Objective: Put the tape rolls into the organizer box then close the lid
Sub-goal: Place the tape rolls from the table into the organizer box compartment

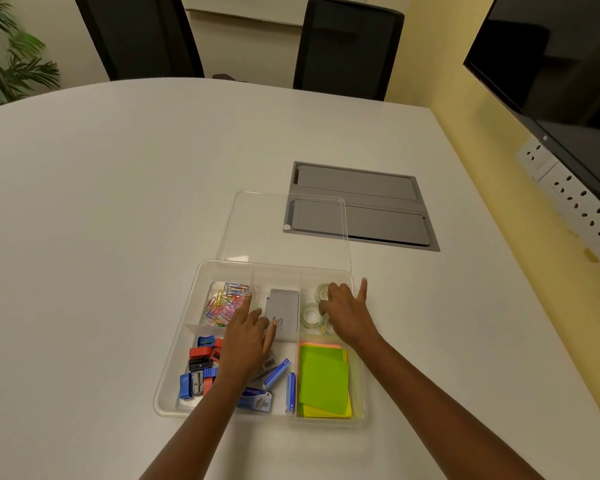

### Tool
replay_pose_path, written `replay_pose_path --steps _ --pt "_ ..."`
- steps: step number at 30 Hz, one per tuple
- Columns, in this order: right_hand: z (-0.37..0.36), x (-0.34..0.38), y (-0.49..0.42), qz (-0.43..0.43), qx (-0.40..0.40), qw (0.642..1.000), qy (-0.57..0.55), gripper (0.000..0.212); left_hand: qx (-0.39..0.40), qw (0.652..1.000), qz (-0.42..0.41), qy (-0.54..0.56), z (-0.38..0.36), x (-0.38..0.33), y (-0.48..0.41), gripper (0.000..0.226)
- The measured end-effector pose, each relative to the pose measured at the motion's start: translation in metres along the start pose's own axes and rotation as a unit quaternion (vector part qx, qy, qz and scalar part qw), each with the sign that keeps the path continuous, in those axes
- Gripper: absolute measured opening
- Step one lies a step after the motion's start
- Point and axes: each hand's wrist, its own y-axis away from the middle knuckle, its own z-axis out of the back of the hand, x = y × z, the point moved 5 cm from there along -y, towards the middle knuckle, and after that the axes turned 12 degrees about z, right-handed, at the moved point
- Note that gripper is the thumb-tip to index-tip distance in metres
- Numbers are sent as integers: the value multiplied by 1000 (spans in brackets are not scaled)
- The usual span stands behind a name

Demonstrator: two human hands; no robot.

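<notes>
I see the box (174,362), a clear plastic tray with dividers, standing open on the white table (118,202). Its lid (284,230), clear and flat, lies on the table just behind the box, partly over a grey panel (378,206) set in the tabletop.

The tape rolls (310,313) are in the far right compartment. I count at least two: small rings of clear tape, glossy, one nearer the back wall and one in front of it. A third may lie under the fingers, but I cannot tell.

My right hand (343,313) is over that compartment, fingers curled down onto the rolls, the index finger raised over the box's right rim. Whether it grips a roll or only touches it, I cannot tell.

My left hand (246,337) lies flat and spread over the middle of the box, fingers loose, holding nothing, fingertips on or just above a grey case (284,306).

Other contents: coloured clips (222,303) far left, sharpeners (200,368) near left, blue staple packs (278,374) in the middle, green and yellow notes (323,382) near right.
</notes>
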Motion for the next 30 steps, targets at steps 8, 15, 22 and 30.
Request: replay_pose_path --steps 8,15,22,30 --pt "5 13 -17 -4 -46 999 27 22 -11 1000 -8 -12 0 0 -2 89" --pt "9 19 -30 -7 -19 999 -37 32 -38 998 -26 -30 0 0 -2 90" --pt "6 24 -32 -23 63 997 -50 25 -32 999 -33 -16 -3 0 -1 94" --pt "-7 28 -21 -70 62 991 -101 31 -52 996 -47 -49 0 -1 -1 88"
